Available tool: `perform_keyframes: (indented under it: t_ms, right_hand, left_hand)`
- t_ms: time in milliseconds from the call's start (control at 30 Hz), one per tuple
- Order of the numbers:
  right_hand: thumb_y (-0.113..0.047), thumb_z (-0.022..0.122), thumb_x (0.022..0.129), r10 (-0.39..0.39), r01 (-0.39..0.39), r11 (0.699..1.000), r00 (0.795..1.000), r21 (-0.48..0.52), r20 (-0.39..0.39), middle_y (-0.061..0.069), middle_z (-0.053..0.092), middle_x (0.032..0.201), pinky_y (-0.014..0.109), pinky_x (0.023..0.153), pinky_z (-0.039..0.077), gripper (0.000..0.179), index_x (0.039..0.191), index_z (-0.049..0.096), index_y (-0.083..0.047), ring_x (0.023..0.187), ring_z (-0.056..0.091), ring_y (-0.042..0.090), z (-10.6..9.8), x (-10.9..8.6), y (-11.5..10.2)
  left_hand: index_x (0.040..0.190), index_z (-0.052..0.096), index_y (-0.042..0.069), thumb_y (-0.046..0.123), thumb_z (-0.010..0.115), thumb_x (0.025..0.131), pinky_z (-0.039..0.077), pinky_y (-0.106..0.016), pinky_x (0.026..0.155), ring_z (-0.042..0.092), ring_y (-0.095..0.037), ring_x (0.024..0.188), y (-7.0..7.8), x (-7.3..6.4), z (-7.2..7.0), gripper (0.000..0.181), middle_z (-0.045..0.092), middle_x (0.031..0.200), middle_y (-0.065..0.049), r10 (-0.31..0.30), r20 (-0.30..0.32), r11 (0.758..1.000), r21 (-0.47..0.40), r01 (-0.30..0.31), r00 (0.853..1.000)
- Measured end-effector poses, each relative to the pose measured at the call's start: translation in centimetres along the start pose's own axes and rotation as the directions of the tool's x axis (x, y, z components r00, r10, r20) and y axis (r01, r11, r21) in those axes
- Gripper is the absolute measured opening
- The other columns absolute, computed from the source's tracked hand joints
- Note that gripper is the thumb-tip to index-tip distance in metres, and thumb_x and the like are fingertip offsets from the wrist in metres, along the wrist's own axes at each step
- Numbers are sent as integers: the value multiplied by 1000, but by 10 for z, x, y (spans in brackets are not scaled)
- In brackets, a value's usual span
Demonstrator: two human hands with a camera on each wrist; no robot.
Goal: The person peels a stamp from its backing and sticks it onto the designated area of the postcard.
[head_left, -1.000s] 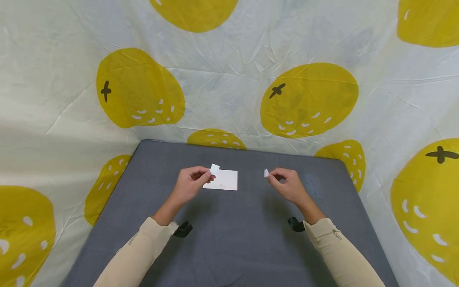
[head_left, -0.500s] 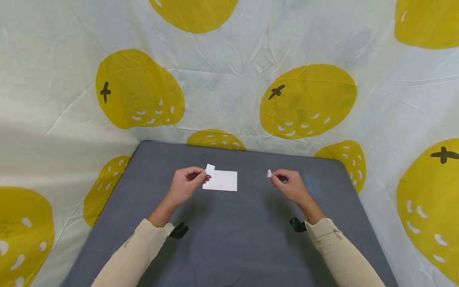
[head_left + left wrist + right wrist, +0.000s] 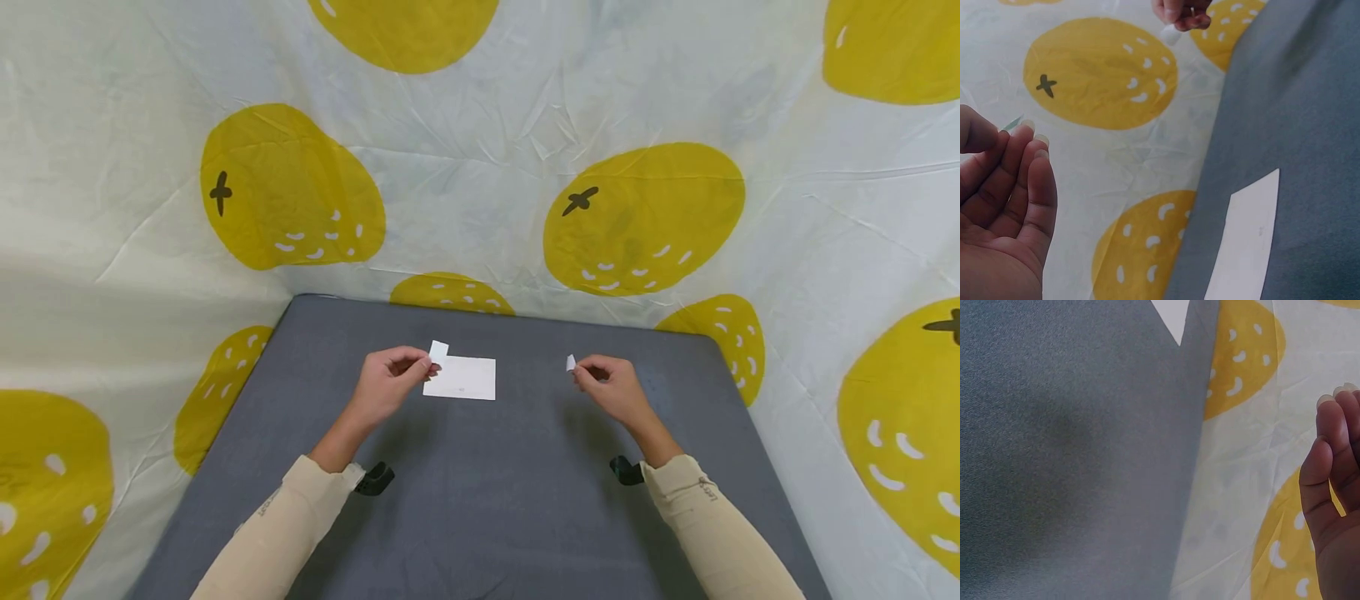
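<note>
In the head view my left hand pinches a small white slip of paper between thumb and fingertips. Edge-on in the left wrist view, that slip is a thin pale sliver. My right hand pinches a smaller, folded-looking white scrap of paper, off to the right. Both hands are raised over the table. A white rectangular card with a faint small mark lies flat on the table, just right of my left fingertips. The right wrist view shows my right hand from the palm side; its scrap is hidden there.
The table has a dark grey cloth top. White fabric with large yellow fruit shapes hangs behind it and along both sides. A black strap piece juts out at each wrist, beside the beige sleeves.
My left hand has shifted slightly left with its slip, showing more of the card. My right hand has drifted a little to the right with its scrap. The card stays put.
</note>
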State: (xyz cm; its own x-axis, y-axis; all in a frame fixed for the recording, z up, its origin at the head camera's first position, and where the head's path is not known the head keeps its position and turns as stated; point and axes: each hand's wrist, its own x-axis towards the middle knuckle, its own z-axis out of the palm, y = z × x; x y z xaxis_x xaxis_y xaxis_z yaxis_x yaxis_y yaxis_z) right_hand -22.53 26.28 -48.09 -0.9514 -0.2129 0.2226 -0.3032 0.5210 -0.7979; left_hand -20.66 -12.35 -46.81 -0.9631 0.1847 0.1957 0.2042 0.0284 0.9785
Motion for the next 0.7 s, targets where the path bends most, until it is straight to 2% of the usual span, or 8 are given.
perform_keyframes:
  t_ms: [100,200,333,433,600,700]
  right_hand:
    - [-4,68,99,7,-7,1000,1000,12,-12,23,73,82,22,64,53,12,91,76,0,66,61,2,1,1,15]
    - [-6,69,99,11,-11,999,1000,30,-18,23,72,82,22,63,54,12,91,77,-1,66,61,3,1,0,20]
    - [-6,69,99,23,-22,999,999,31,-25,23,73,81,21,63,54,12,91,76,0,66,61,2,2,-2,21]
    - [-4,70,98,33,-32,999,999,16,-29,24,73,82,20,62,53,11,92,76,1,66,61,1,3,-3,18]
    - [3,69,96,17,-18,1000,999,-10,-45,24,72,81,20,62,53,8,92,75,7,65,63,7,3,-7,-1]
    - [5,69,95,10,-11,1000,999,-19,-51,24,73,81,19,63,53,7,93,75,8,66,64,8,2,-9,-6]
  left_hand:
    - [105,74,-10,5,69,99,63,-22,80,76,-8,85,0,0,0,17,74,103,-34,7,1,1000,11,-7,1000]
    - [105,74,-10,5,68,99,62,-21,80,75,-4,84,-2,-1,1,17,74,103,-34,6,6,1000,15,-6,1000]
    - [105,74,-10,5,69,99,62,-21,81,75,-5,84,-3,-4,2,17,74,103,-34,0,11,1000,14,0,1000]
    - [105,75,-10,5,69,99,62,-22,80,75,-5,84,-4,-5,2,17,74,103,-34,-2,7,1000,14,2,1000]
    - [105,75,-9,6,70,99,62,-22,80,75,-6,84,-6,-5,1,17,75,103,-34,-2,7,1000,8,2,1000]
    - [105,75,-9,6,70,99,62,-22,80,76,-10,85,-7,-6,1,17,75,103,-34,2,10,1000,4,-2,1000]
